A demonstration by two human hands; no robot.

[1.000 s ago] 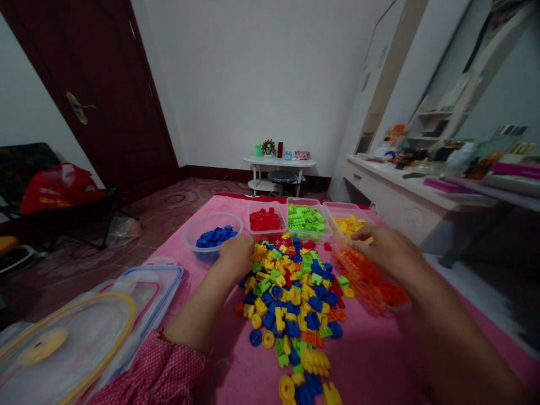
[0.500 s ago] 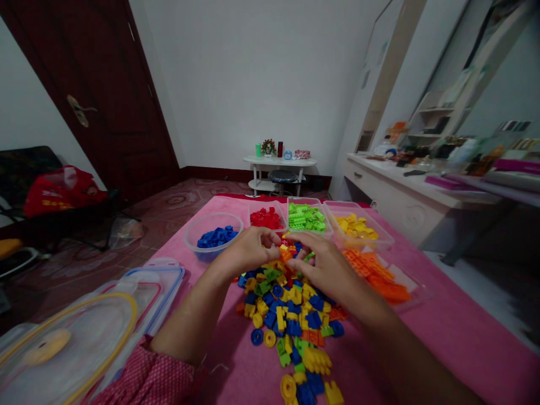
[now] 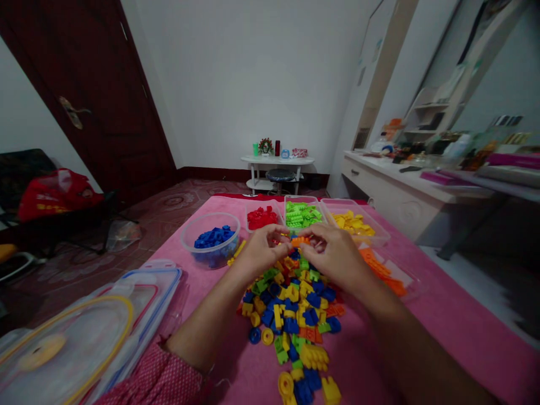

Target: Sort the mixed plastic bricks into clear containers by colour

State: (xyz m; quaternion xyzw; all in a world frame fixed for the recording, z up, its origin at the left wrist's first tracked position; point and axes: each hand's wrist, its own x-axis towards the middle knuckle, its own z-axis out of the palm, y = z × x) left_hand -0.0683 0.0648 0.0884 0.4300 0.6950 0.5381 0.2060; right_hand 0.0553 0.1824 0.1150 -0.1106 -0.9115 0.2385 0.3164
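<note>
Both my hands meet above the far end of a heap of mixed coloured bricks (image 3: pixel 291 309) on a pink cloth (image 3: pixel 422 337). My left hand (image 3: pixel 264 250) and my right hand (image 3: pixel 333 253) each pinch an end of an orange brick piece (image 3: pixel 300 242) held between them. Behind the hands stand a round bowl of blue bricks (image 3: pixel 211 243), a tub of red bricks (image 3: pixel 260 216), a tub of green bricks (image 3: pixel 302 214) and a tub of yellow bricks (image 3: pixel 354 223). A tray of orange bricks (image 3: pixel 386 275) lies to the right.
Clear container lids (image 3: pixel 84 332) with blue, red and yellow rims are stacked at the near left. A white desk (image 3: pixel 405 191) with clutter runs along the right. A small white table (image 3: pixel 276 166) and a dark door (image 3: pixel 84 95) stand behind.
My right hand left the yellow tub and came to the middle of the heap. Both hands then rose together with an orange piece pinched between them.
</note>
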